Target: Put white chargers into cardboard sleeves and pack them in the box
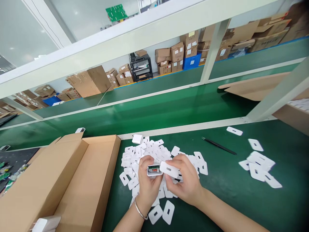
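Observation:
My left hand (149, 184) grips a white rectangular housing (154, 174) whose open end faces up toward me, showing green and reddish parts inside. Between the thumb and fingers of my right hand (184, 180) is a white cover plate (169, 169) with a small slot, held just right of the housing's open end. Under and around both hands lies a wide pile of similar white plates (155, 213) on the dark green table (217, 180). A white block (137, 139) sits at the pile's back edge.
An open cardboard box (79, 183) stands at the left, with white adapters (47, 224) at its near end. Black tweezers (219, 145) and more loose plates (257, 172) lie to the right. A pale metal rail (169, 130) runs behind the pile.

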The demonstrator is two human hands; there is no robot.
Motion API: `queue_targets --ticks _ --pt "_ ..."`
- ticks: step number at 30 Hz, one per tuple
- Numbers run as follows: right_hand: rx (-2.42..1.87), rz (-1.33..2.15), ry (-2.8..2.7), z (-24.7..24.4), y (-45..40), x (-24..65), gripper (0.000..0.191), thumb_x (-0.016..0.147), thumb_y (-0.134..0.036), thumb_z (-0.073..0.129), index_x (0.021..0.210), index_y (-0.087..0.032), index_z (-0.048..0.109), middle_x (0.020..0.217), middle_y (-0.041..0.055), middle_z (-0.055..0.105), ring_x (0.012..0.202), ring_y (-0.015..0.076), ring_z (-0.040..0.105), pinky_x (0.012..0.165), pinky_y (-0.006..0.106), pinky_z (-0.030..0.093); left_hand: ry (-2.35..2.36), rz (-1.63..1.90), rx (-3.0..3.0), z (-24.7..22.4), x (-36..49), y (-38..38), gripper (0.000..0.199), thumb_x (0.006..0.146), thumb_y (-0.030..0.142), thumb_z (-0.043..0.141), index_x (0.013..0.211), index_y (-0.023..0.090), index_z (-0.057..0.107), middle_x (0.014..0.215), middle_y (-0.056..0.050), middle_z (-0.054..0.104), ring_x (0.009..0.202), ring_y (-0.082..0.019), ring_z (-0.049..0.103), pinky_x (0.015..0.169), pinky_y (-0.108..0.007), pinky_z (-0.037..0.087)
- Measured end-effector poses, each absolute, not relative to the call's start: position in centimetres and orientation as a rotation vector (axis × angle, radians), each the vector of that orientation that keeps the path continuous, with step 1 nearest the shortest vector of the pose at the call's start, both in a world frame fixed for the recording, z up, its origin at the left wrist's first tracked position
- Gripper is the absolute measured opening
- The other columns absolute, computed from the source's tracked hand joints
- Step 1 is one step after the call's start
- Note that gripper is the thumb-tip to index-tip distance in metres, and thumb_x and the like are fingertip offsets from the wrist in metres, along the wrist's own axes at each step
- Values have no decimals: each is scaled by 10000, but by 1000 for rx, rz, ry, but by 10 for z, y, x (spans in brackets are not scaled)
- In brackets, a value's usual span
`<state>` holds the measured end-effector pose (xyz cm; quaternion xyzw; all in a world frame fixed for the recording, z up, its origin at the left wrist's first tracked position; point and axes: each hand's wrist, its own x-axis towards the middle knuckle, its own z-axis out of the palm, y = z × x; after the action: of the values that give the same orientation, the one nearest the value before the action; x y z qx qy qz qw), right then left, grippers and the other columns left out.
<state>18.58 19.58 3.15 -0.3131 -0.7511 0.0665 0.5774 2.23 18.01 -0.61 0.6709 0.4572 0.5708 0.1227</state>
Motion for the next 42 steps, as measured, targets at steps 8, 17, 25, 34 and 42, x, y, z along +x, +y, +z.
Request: queue_targets --ticks 8,17,25,34,42 --pt "-669 186 -1953 29 196 185 294 949 -165 588 1242 -165 569 949 72 533 798 195 549 629 320 527 1317 1498 2034 8 30 177 348 905 144 598 1208 266 478 1123 -60 491 1025 -213 561 855 -376 542" --pt "-641 264 -2008 29 198 190 372 958 -176 606 1324 -228 568 965 48 457 760 172 495 593 301 506 1109 1331 1819 5 17 163 467 1040 529 348 1430 289 438 1415 -129 416 1382 -312 409 1158 -543 399" --pt "-693 582 -1954 33 202 191 480 894 -262 679 1365 -302 594 1160 85 480 958 223 543 798 401 572 1266 1470 1783 4 23 168 327 1089 395 298 1273 275 541 1271 -101 530 1242 -245 525 1063 -447 477" --pt "-807 1295 -1693 28 210 187 231 944 -392 668 1116 -247 617 1008 39 656 941 201 631 856 383 566 1256 1581 1908 5 20 169 268 1074 346 334 1191 270 563 1188 -92 528 1143 -243 551 994 -456 499" --pt "-671 1332 -1482 22 211 184 355 899 -445 738 1154 -246 592 1106 73 654 1019 217 656 937 402 564 1371 1575 1890 18 14 174 357 1055 440 385 1306 286 587 1380 -116 463 1347 -307 454 1119 -525 418"
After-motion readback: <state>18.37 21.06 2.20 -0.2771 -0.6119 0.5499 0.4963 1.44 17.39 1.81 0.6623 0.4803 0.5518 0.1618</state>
